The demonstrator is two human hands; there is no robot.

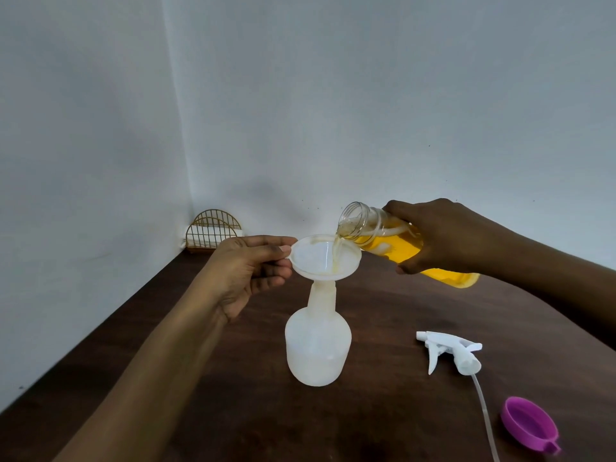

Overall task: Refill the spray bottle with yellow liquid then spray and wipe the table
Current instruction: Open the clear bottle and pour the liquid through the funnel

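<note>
- While the right hand (443,238) wraps around the tilted clear bottle (376,228) at centre right, yellow liquid (334,251) runs from its mouth. It is about half full, so probably weighty and smooth; the body is the best place to hold.
- The left hand (246,265) pinches the rim of the funnel (313,258).
- The spray bottle (318,348), at lower centre, looks almost empty, so it is light and may tip.
- The trigger head (450,355) lies at lower right.

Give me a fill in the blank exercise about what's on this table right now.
The right hand tilts a clear bottle of ____ liquid over the funnel.
The left hand pinches the funnel's rim above the spray bottle, which stands ____.
Beside the spray head on the table lies a ____ cap.
Missing words: yellow, upright, purple.
</note>
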